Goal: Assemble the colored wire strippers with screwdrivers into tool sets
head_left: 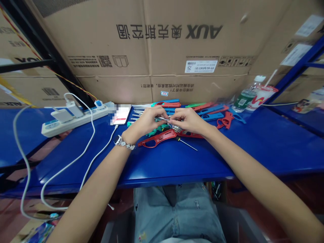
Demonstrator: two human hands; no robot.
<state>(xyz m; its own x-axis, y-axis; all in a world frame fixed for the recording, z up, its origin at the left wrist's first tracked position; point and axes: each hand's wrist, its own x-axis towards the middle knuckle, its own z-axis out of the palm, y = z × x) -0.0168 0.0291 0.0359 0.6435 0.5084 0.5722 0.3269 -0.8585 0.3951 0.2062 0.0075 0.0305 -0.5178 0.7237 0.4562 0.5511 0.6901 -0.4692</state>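
My left hand (151, 120) and my right hand (189, 120) meet above the middle of the blue table (162, 167). Both pinch a thin silver metal piece (162, 118), too small to name surely. Just below them lies a red plastic lighter casing half (159, 138) with an oval finger hole. A screwdriver (187, 144) with a slim metal shaft rests beside it. Under and between my hands are small metal parts (177, 129) and green plastic pieces (154, 131), partly hidden.
More casing halves in blue (212, 116) and red (226, 119) lie to the right. A bottle (244, 98) and a paper cup (262, 98) stand behind them. At left are a phone (123, 114), a power strip (78, 119) and loose white cables (94, 133). A large cardboard box (152, 67) stands behind.
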